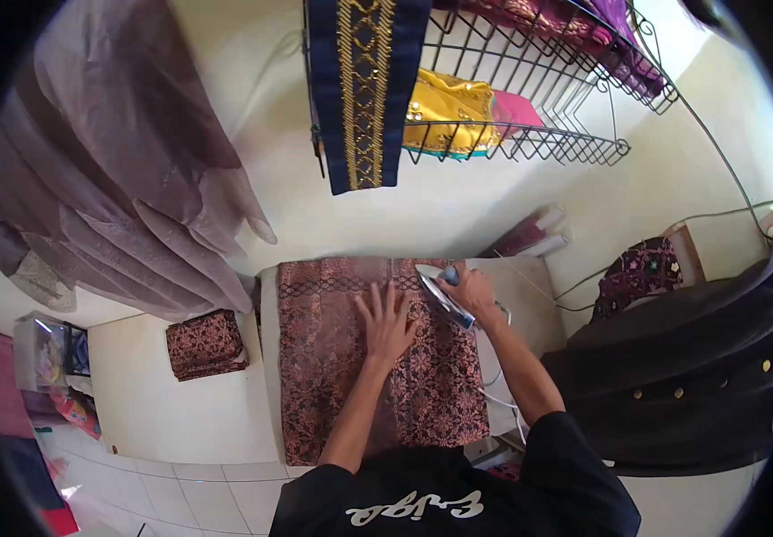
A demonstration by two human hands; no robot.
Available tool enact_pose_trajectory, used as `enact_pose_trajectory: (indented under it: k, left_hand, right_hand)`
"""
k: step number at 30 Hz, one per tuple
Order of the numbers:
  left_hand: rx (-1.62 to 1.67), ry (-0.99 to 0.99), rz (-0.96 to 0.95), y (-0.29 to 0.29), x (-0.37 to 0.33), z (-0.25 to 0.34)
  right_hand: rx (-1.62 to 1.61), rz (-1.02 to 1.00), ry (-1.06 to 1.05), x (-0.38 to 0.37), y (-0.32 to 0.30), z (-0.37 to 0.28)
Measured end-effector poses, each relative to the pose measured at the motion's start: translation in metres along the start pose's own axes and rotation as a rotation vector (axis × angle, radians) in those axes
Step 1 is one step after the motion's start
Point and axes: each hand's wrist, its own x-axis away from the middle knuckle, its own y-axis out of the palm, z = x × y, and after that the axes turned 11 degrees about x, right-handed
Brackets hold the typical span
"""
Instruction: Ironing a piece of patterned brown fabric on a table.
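Note:
A dark patterned cloth [333,358] with a reddish floral print lies spread on a padded board in front of me. My left hand [389,324] rests on it, fingers stretched and spread, near the banded far part of the cloth. My right hand [474,294] is wrapped round the handle of a clothes iron [444,300]. The iron's pointed end faces the far edge of the cloth, and its body sits at the cloth's right side. A white cord trails from near the iron down beside my right forearm.
On the pale table to the left lies a folded stack of similar cloth [206,345]. Purple garments [109,170] hang at the left, a dark buttoned garment [673,376] at the right. A wire rack [574,148] with bright cloths hangs above. A clear plastic box [39,351] stands far left.

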Motion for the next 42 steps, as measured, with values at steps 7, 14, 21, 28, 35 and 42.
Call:
enact_pose_trajectory:
  k: [7,14,21,28,35,42]
  left_hand:
    - [0.023,-0.221,-0.124,-0.013,0.003,-0.006]
    - [-0.038,-0.246,-0.065,-0.008,-0.005,-0.03]
    - [-0.02,-0.183,0.002,-0.012,0.002,-0.032]
    - [-0.03,-0.188,0.013,-0.027,0.015,-0.042]
    - [-0.065,-0.325,-0.055,-0.041,-0.001,-0.038]
    - [-0.012,-0.214,0.124,-0.037,0.021,-0.06]
  right_hand:
    - [-0.07,0.037,-0.027,-0.053,-0.004,0.006]
    - [0.03,0.072,-0.476,-0.049,0.001,-0.002]
    - [0.019,-0.081,-0.263,-0.064,-0.016,-0.025]
    - [0.049,-0.044,-0.378,-0.075,-0.01,-0.03]
    - [-0.009,-0.051,-0.452,-0.08,-0.016,-0.034]
    - [0.07,-0.011,-0.526,-0.076,-0.014,-0.078]
